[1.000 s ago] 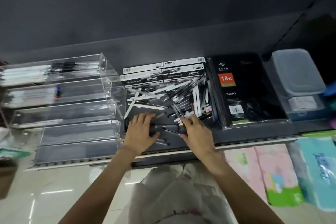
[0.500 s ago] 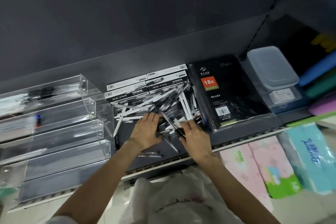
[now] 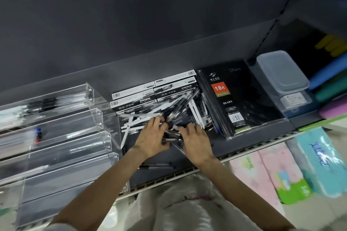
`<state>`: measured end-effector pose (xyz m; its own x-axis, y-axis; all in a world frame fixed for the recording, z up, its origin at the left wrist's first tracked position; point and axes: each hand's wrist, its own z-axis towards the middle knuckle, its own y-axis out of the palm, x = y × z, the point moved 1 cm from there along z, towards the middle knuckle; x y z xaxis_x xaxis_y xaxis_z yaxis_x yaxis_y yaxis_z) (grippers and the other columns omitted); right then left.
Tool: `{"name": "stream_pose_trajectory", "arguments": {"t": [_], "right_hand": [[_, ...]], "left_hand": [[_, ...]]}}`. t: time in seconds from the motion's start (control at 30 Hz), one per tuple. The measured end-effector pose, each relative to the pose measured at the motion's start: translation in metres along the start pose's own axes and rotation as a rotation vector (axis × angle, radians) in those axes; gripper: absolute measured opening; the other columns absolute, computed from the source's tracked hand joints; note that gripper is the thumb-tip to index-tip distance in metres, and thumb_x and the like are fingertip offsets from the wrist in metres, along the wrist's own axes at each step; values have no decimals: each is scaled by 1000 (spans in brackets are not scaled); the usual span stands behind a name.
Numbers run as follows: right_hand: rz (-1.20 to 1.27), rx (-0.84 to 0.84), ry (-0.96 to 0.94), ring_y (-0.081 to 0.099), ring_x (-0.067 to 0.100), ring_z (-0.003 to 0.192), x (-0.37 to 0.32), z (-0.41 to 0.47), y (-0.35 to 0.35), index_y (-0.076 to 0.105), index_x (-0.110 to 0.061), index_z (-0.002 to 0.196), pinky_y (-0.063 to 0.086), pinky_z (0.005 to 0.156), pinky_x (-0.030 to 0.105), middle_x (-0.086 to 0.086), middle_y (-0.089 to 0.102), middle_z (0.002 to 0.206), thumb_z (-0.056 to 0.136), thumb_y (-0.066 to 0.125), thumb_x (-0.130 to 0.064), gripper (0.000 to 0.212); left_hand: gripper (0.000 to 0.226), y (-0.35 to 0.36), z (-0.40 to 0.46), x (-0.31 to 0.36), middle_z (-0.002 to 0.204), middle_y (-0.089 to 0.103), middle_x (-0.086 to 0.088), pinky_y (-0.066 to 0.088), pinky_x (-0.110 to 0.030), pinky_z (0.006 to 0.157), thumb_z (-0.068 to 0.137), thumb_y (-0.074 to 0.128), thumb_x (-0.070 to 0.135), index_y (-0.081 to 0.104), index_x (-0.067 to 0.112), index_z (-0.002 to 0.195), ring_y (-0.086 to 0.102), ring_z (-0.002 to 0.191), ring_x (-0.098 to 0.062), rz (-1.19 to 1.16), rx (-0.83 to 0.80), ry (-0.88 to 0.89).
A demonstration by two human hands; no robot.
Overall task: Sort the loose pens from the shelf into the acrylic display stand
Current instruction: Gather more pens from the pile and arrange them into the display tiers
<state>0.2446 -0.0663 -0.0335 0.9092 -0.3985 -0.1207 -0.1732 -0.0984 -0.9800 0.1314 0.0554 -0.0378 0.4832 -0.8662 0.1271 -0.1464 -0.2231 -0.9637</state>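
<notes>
A heap of loose pens (image 3: pixel 174 108), white ones and clear ones with black caps, lies on the dark shelf (image 3: pixel 249 141). My left hand (image 3: pixel 150 138) and my right hand (image 3: pixel 197 143) meet at the heap's front edge. Between them is a small bunch of black pens (image 3: pixel 171 135); my left thumb and fingers close round it, and my right fingers curl onto its other end. The clear acrylic display stand (image 3: pixel 97 118) rises in stepped tiers to the left. Its top tier holds several pens (image 3: pixel 41 104), and the second one holds a blue and red item (image 3: pixel 38 134).
Boxed gel pens (image 3: pixel 135 93) lie behind the heap. A wrapped black diary (image 3: pixel 238 99) lies to the right, and beyond it a lidded plastic box (image 3: pixel 281 72). Two pens (image 3: pixel 155 166) lie near the shelf's front edge. Tissue packs (image 3: pixel 319 159) fill the shelf below.
The view has tilted and swung to the right. Both hands have moved closer together over the front of the heap and drawn black pens into a bunch between them.
</notes>
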Motion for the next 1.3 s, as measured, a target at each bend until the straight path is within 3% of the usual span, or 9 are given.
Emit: {"name": "stream_pose_trajectory", "arguments": {"t": [0.2, 0.37, 0.53, 0.7, 0.9, 1.0, 1.1, 1.2, 1.3], "right_hand": [[-52, -8, -12, 61, 30, 63, 4, 11, 5, 59, -8, 80, 53, 56, 37, 13, 61, 69, 49, 82, -14, 40], [-91, -68, -72, 58, 31, 93, 11, 20, 2, 57, -2, 101, 53, 76, 39, 16, 59, 99, 83, 66, -16, 25], [-74, 49, -126, 61, 26, 70, 24, 21, -8, 61, -6, 78, 55, 63, 37, 12, 63, 75, 66, 82, -19, 28], [59, 50, -158, 57, 29, 85, 41, 12, -25, 52, -6, 97, 45, 73, 38, 12, 64, 90, 96, 48, -19, 13], [173, 84, -30, 61, 33, 81, 57, -4, -40, 43, -7, 114, 37, 59, 36, 10, 64, 94, 101, 33, -26, 25], [365, 149, 94, 60, 39, 74, 58, -5, -40, 42, -5, 112, 38, 57, 38, 15, 64, 84, 101, 34, -26, 25], [630, 202, 174, 60, 33, 69, 54, -4, -40, 43, -6, 103, 47, 60, 45, 14, 63, 77, 100, 35, -26, 21], [982, 167, 276, 56, 21, 68, 43, 2, -45, 45, -15, 91, 47, 65, 39, 5, 58, 72, 100, 37, -26, 17], [1359, 100, 321, 51, 7, 68, 23, 9, -53, 47, -20, 86, 45, 59, 20, -5, 51, 71, 100, 40, -23, 16]], "left_hand": [[49, 6, 2, -15, 129, 46, -3, 31, -32, 106, 90, 56, 46, 45, 18, 129, 39, 122, -21, 13, 37, 69], [51, 5, 12, -20, 129, 49, -4, 31, -31, 107, 91, 54, 46, 42, 15, 130, 38, 122, -21, 57, -47, 93], [45, 6, 14, -23, 127, 55, -4, 37, -32, 102, 91, 56, 39, 43, 14, 126, 41, 122, -21, 6, -78, 83], [41, 8, 7, -23, 121, 58, -8, 37, -32, 102, 95, 52, 33, 40, 10, 127, 43, 119, -23, 1, -15, 74], [38, 10, 12, -24, 125, 55, -11, 31, -32, 108, 100, 42, 28, 38, 8, 131, 42, 121, -23, 11, -28, 55], [39, 10, 8, -19, 131, 49, -11, 26, -31, 111, 104, 32, 24, 37, 6, 138, 41, 123, -23, 50, 5, 68], [38, 1, 4, -16, 130, 46, -10, 33, -29, 106, 104, 31, 21, 36, 5, 138, 45, 119, -21, -160, 74, -9], [35, -17, 4, -15, 120, 46, -13, 48, -32, 80, 103, 31, 19, 37, 2, 133, 56, 92, -24, -360, 221, -94], [26, -34, 11, -16, 101, 49, -11, 42, -32, 67, 101, 35, 17, 44, 3, 121, 49, 74, -17, -658, 479, -217]]}}
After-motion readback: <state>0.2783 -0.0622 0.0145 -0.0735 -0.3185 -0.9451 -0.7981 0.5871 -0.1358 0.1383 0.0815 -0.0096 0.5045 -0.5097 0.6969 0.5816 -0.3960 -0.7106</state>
